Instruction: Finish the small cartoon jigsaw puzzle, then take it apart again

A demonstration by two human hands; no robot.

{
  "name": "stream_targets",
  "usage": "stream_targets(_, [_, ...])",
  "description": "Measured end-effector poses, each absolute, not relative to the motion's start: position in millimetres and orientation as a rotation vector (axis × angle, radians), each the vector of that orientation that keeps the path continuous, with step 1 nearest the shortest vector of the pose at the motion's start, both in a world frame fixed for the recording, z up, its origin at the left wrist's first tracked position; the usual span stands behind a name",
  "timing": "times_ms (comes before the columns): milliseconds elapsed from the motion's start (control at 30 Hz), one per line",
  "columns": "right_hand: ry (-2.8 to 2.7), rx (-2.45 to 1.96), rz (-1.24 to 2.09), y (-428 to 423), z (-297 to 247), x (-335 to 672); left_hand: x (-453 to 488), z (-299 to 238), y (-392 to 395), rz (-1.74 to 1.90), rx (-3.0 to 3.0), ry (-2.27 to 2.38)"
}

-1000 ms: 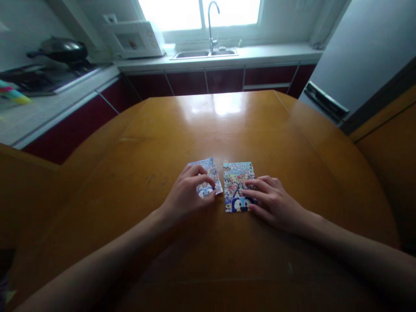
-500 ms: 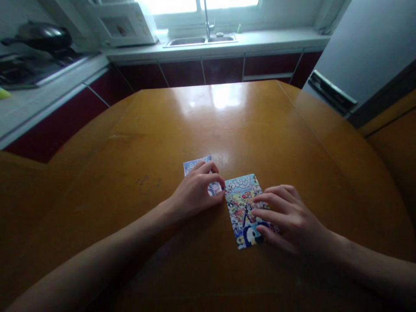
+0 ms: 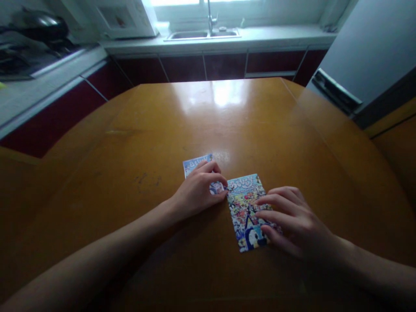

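A colourful picture sheet [image 3: 239,203] with a crowd of cartoon figures and a blue dog's head lies on the wooden table. My right hand [image 3: 292,219] rests over its right side, fingers apart, fingertips on the print. At the sheet's upper left edge, the thumb and forefinger of my left hand [image 3: 199,188] are pinched together. A tiny dark bit shows at those fingertips, too small to name. Partly hidden under my left hand is a smaller card [image 3: 195,163] with a similar cartoon print; its top edge and a patch inside the finger loop are visible.
The brown wooden table [image 3: 156,130] has rounded far corners. Beyond it is a counter with a double sink [image 3: 191,35] and a white microwave [image 3: 126,19]. A dark wok [image 3: 40,24] sits on the stove at left, and a grey fridge [image 3: 373,47] stands at right.
The view has tilted and shifted slightly. Both hands keep nearly the same place and pose against the picture sheet and the smaller card.
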State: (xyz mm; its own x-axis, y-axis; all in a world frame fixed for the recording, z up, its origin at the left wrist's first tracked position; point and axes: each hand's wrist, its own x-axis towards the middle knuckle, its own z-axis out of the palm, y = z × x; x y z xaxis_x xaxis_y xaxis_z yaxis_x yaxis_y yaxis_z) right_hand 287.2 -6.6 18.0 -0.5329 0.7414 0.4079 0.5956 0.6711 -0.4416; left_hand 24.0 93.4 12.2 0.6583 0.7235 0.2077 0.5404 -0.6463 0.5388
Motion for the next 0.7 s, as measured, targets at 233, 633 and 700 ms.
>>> stream_targets(233, [-2.285, -1.039, 0.361, 3, 16, 289, 15, 13, 83, 0.654, 2.481, 0.985])
stream_targets(633, [-2.515, -1.049, 0.305, 58, 8, 260, 4, 1, 71, 0.584, 2.691, 0.949])
stream_targets(700, [-2.532, -1.04, 0.289, 57, 7, 258, 5, 2, 71, 0.568, 2.691, 0.934])
